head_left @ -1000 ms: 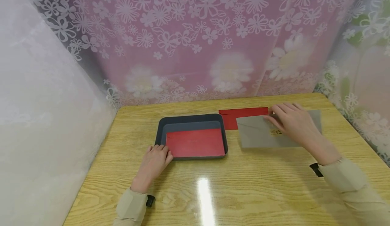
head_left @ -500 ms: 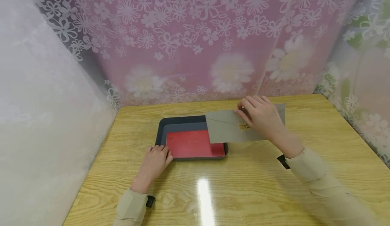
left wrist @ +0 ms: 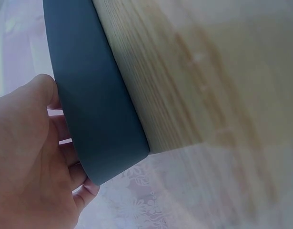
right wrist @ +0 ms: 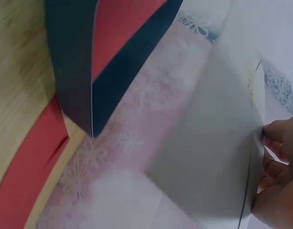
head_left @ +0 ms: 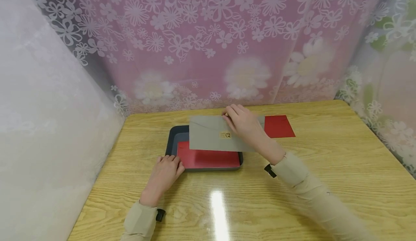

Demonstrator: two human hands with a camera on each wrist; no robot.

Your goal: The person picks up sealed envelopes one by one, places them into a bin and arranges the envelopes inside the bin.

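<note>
My right hand [head_left: 246, 125] pinches a grey envelope [head_left: 207, 130] by its far edge, holding it above a dark blue-grey tray [head_left: 172, 135]. A small gold print marks the envelope's face. Inside the tray lies a red envelope [head_left: 211, 160], its far part hidden under the grey one. My left hand [head_left: 163, 173] grips the tray's near left corner; in the left wrist view its thumb is against the outer wall and the fingers reach over the rim. In the right wrist view the grey envelope [right wrist: 208, 138] hangs apart from the tray's corner.
A second red envelope [head_left: 279, 126] lies on the wooden table [head_left: 276, 205] right of the tray, partly covered by the grey envelope and right hand. Flowered pink sheeting [head_left: 201, 35] stands behind the table's far edge, with pale sheeting at both sides.
My right hand has carried the grey envelope leftward from the tray's right side to over the tray. The second red envelope's right end is now uncovered. My left hand stays on the tray corner.
</note>
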